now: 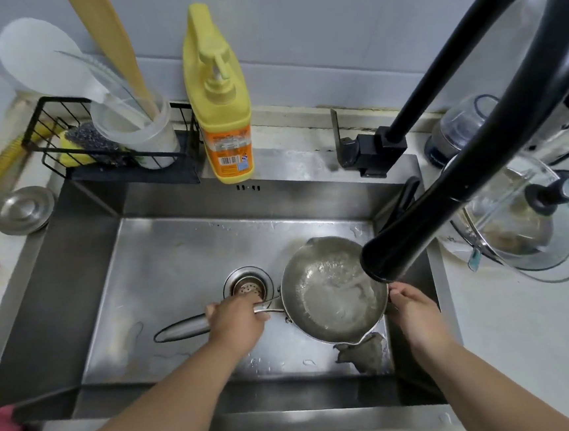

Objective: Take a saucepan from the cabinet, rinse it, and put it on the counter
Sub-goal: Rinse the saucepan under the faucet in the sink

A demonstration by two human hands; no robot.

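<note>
Saucepan (pixel 331 290) sat low in the sink (pixel 84 267), right of the drain, filling under the black faucet (pixel 397 257); left hand (pixel 237 317) gripped its handle, right hand (pixel 409 304) steadied the rim; wet steel, likely slippery and water-heavy, best carried by that handle.

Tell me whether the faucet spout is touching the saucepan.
Cannot tell. In the head view the faucet spout overlaps the saucepan rim from above, hiding any gap; running water suggests it hangs above.
</note>
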